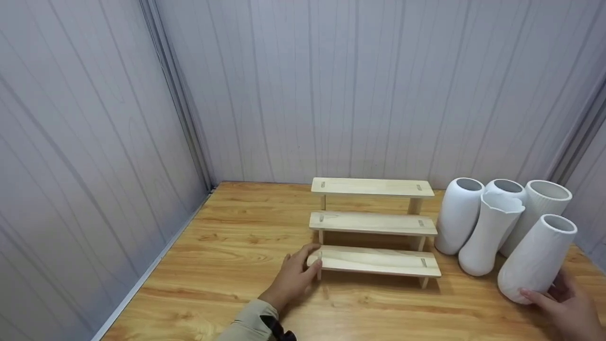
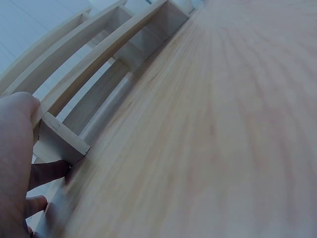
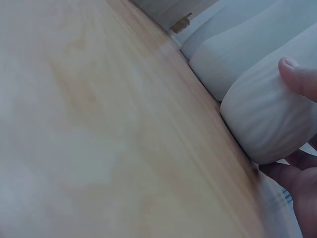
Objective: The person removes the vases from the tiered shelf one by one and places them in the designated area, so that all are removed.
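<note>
A three-step wooden display stand [image 1: 374, 222] stands on the table. My left hand [image 1: 294, 277] grips the left end of its lowest step, the thumb at the front edge. In the left wrist view, fingers [image 2: 48, 173] of that hand reach behind the stand's leg [image 2: 59, 139], close to the tabletop. At the right, my right hand [image 1: 568, 303] holds a white textured vase [image 1: 535, 260] low near its base, with the thumb on its front side. The right wrist view shows this vase's ribbed lower body [image 3: 267, 114] at the tabletop; part of the hand is cut off there.
Several more white vases stand close together right of the stand: a smooth one [image 1: 458, 215], a wavy-rimmed one [image 1: 483, 241], a ribbed one [image 1: 544, 203] and another [image 1: 509, 187] partly hidden. Pale panel walls [image 1: 284, 94] border the wooden table [image 1: 227, 265] at the back and sides.
</note>
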The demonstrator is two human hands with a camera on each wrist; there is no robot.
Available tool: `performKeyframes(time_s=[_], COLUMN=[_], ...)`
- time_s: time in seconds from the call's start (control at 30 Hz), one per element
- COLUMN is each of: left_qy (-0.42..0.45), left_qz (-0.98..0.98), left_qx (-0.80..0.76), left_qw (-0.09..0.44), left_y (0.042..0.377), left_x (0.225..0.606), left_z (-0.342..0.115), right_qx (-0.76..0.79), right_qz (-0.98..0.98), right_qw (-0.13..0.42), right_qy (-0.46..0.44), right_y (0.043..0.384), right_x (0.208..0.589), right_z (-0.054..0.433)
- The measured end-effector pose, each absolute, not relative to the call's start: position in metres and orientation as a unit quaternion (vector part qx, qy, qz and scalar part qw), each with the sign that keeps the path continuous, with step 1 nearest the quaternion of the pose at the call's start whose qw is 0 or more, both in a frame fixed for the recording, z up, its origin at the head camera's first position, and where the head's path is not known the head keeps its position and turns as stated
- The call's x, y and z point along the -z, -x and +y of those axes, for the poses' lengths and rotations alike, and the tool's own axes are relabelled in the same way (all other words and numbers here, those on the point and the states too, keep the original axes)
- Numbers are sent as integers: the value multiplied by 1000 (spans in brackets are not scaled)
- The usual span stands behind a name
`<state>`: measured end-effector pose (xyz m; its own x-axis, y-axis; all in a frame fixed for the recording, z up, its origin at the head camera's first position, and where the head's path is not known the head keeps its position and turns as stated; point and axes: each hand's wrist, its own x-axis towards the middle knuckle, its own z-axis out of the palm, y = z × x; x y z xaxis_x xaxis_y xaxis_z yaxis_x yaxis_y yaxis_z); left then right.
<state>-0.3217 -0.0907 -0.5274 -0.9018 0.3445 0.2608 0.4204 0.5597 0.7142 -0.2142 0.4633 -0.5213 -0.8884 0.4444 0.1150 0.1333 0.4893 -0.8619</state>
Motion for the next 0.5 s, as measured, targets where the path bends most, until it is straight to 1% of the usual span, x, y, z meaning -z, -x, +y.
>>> performKeyframes(time_s=[0.37, 0.5], left_qy=[217, 215], left_qz=[-879, -881], left_qx=[423, 421], left_qw=[31, 35], left_y=[319, 319], left_x=[525, 525], left_z=[-90, -89], right_qx=[-474, -481], right_qz=[-847, -840], right_qw=[188, 187], right_qy=[146, 167], right_y=[215, 221], right_x=[531, 531], right_z=[466, 468])
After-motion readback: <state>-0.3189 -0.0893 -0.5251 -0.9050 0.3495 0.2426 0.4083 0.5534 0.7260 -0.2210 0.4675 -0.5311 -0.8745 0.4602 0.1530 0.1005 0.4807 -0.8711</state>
